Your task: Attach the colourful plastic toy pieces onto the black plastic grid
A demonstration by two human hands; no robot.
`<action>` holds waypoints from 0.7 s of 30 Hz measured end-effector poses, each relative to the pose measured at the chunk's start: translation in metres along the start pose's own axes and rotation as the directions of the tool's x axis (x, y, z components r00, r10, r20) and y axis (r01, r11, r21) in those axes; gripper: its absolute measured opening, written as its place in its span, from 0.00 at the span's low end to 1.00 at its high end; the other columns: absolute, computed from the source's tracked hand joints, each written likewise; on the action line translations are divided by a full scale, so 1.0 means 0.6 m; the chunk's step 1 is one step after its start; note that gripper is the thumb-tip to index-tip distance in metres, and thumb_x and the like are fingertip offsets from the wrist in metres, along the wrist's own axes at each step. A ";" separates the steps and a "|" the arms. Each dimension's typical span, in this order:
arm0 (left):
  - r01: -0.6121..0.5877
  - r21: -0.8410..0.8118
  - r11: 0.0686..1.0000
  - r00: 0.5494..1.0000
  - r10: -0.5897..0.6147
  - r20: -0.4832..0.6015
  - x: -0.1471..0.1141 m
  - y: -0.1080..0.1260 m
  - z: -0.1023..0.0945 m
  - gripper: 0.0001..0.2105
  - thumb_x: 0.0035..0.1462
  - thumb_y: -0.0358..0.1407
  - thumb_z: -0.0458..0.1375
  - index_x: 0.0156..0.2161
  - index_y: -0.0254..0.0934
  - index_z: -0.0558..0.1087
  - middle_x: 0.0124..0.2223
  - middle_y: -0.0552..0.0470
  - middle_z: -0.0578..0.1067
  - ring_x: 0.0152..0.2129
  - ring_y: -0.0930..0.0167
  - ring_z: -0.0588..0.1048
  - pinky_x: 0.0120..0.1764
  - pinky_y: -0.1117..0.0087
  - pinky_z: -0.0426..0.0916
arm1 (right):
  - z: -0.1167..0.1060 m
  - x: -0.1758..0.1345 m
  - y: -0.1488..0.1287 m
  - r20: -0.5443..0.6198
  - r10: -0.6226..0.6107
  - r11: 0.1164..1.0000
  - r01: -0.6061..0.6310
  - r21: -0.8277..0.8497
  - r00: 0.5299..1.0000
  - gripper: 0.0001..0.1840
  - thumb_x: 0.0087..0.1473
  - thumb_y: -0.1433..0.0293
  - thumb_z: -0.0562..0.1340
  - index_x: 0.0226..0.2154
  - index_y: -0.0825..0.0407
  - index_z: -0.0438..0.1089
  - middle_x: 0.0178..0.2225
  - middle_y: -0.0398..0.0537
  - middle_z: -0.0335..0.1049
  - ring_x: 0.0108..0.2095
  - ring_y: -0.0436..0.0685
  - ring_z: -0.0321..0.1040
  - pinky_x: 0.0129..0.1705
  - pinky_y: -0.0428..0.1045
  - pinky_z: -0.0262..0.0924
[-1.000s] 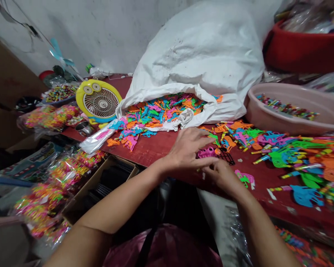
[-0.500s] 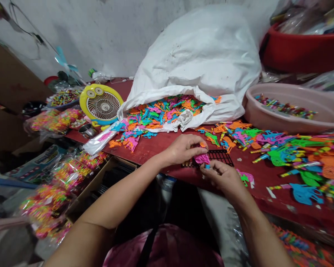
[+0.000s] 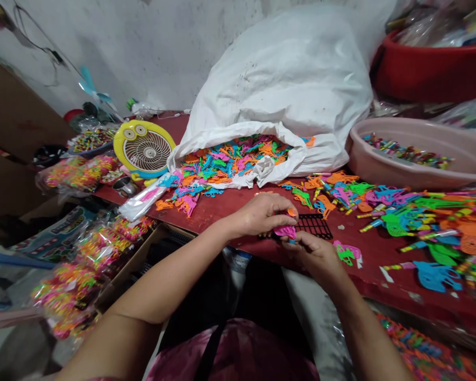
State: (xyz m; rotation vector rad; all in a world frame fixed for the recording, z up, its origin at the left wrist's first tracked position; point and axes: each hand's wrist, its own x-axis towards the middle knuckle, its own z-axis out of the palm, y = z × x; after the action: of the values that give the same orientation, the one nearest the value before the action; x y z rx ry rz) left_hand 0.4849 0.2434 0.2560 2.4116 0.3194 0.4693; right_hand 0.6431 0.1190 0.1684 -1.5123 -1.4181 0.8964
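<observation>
Gripping a pink piece (image 3: 284,232) between them, the left hand (image 3: 262,212) and right hand (image 3: 316,255) were near a black grid (image 3: 314,226).

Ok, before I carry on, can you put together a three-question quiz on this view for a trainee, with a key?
1. True or false: in this view, the yellow fan stands to the left of the white sack.

2. Multiple choice: what is the main colour of the small piece held between the left hand and the right hand?
A) green
B) white
C) pink

3. Fill in the missing word: the black grid lies on the ____ tabletop.

Key: 1. True. 2. C. 3. red.
</observation>
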 end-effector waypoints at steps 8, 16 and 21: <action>-0.058 0.192 0.980 0.973 0.099 -0.209 -0.004 -0.024 0.001 0.16 0.64 0.41 0.54 0.53 0.38 0.72 0.50 0.45 0.75 0.49 0.66 0.71 0.52 0.64 0.62 | -0.009 0.015 0.034 -0.121 -0.041 0.999 0.041 -0.003 0.992 0.13 0.54 0.57 0.62 0.31 0.49 0.72 0.29 0.46 0.69 0.28 0.55 0.66 0.32 0.49 0.59; 0.153 0.229 0.961 0.968 -0.099 -0.232 -0.025 -0.093 0.027 0.20 0.69 0.41 0.41 0.51 0.38 0.73 0.56 0.44 0.70 0.55 0.65 0.66 0.56 0.60 0.62 | 0.038 0.035 0.072 -0.368 -0.160 0.974 0.086 -0.210 0.916 0.20 0.52 0.54 0.62 0.20 0.51 0.69 0.21 0.43 0.64 0.23 0.53 0.61 0.27 0.48 0.55; 0.166 0.226 0.960 0.960 -0.105 -0.259 -0.024 -0.083 0.036 0.20 0.69 0.40 0.41 0.48 0.36 0.74 0.51 0.44 0.71 0.51 0.66 0.68 0.55 0.62 0.63 | 0.050 0.038 0.071 -0.325 -0.308 0.920 0.192 -0.343 0.894 0.16 0.57 0.58 0.60 0.28 0.52 0.73 0.26 0.47 0.71 0.28 0.56 0.66 0.33 0.50 0.60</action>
State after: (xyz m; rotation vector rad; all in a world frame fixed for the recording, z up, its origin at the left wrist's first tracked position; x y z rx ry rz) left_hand 0.4754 0.2644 0.2047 2.5490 0.6842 0.7017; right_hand 0.6340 0.1456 0.1186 -1.5699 -1.4636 0.2152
